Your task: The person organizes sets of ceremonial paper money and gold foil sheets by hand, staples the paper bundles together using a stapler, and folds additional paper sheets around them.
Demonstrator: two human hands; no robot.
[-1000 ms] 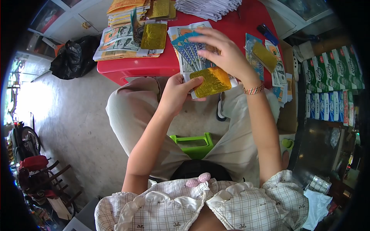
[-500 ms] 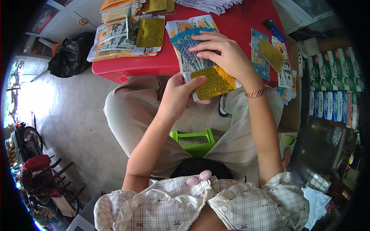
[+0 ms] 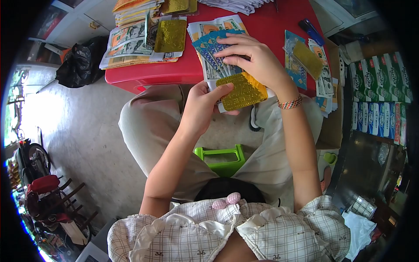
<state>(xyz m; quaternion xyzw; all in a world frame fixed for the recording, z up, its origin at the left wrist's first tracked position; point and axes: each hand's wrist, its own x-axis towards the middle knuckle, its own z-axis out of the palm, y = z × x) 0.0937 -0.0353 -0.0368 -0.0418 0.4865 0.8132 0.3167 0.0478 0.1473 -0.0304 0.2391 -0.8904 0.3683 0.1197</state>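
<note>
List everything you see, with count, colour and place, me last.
Table: 1, red, ahead
Held gold card: 1, gold, centre
Blue notes: several, blue, fanned beyond it
Other gold cards: at least 3, gold, on table
Printed notes: several, orange and grey, table left
White papers: one pile, white, far edge
Bag: 1, black, floor left
Plastic item: 1, green, centre
Boxes: many, green or blue, right
Motorbike: 1, red, lower left
Bracelet: 1, multicoloured, right wrist
Shirt: 1, white checked, bottom
Left grip: 1, on held gold card
Right grip: 1, over blue notes

Your left hand (image 3: pixel 197 104) has most of its fingers hidden beneath the gold card (image 3: pixel 242 92); at the far side, the top edge cuts off your white papers (image 3: pixel 238 5).
</note>
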